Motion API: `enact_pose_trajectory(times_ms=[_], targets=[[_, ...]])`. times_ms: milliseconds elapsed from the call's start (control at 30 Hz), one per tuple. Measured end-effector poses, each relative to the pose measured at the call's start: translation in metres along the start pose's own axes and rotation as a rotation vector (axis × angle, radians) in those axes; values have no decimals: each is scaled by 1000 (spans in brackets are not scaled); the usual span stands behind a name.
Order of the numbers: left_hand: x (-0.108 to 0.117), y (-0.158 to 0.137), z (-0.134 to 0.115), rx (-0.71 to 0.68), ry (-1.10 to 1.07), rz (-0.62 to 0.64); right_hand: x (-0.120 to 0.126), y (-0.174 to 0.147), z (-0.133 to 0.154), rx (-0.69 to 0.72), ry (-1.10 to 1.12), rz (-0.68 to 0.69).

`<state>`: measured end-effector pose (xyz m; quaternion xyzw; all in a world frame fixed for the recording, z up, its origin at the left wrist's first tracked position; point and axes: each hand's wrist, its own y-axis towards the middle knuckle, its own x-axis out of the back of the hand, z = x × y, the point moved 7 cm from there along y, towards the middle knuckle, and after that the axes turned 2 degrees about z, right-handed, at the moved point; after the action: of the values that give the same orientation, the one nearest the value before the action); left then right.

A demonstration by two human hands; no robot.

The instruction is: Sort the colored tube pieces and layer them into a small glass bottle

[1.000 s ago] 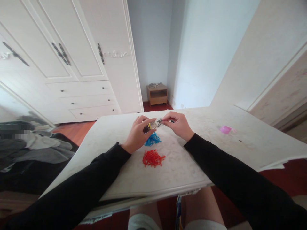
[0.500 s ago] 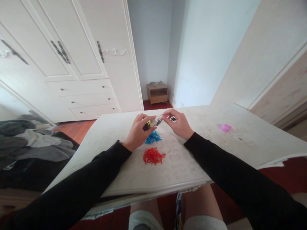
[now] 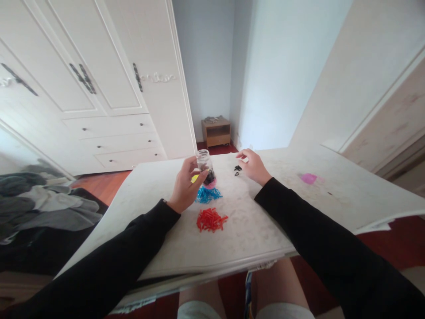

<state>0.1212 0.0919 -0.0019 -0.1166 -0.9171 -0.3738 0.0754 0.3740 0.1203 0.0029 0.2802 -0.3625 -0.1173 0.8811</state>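
Jar (image 3: 205,167) upright, gripped in left hand (image 3: 184,188); black pieces (image 3: 237,170) lying just beside right hand (image 3: 254,165), fingers loose, holding nothing.

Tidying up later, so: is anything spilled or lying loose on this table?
Yes. Loose red pieces and blue pieces lie in piles on the table, with a few black bits by the right hand. The left hand holds the jar upright.

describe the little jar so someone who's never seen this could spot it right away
On the white table, look just past the red pile and blue pile. The left hand holds a small clear jar upright there; it alone is glass, with dark bits inside.
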Motion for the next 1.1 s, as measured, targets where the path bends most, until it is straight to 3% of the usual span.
enact_pose_trajectory(times_ms=[300, 467, 767, 967, 1100], targets=[[-2, -4, 2, 25, -12, 13, -19, -6, -34, -188, -170, 287], [-4, -3, -4, 19, 17, 32, -26, -10, -27, -121, -157, 442], [-4, -3, -9, -16, 99, 32, -25, -8, -25, -70, -4, 358], [1, 1, -29, -154, 344, -11, -28, -9, -23, -42, -76, 368], [4, 3, -30, -191, 390, -30, -27, -9, -19, -51, -73, 364]])
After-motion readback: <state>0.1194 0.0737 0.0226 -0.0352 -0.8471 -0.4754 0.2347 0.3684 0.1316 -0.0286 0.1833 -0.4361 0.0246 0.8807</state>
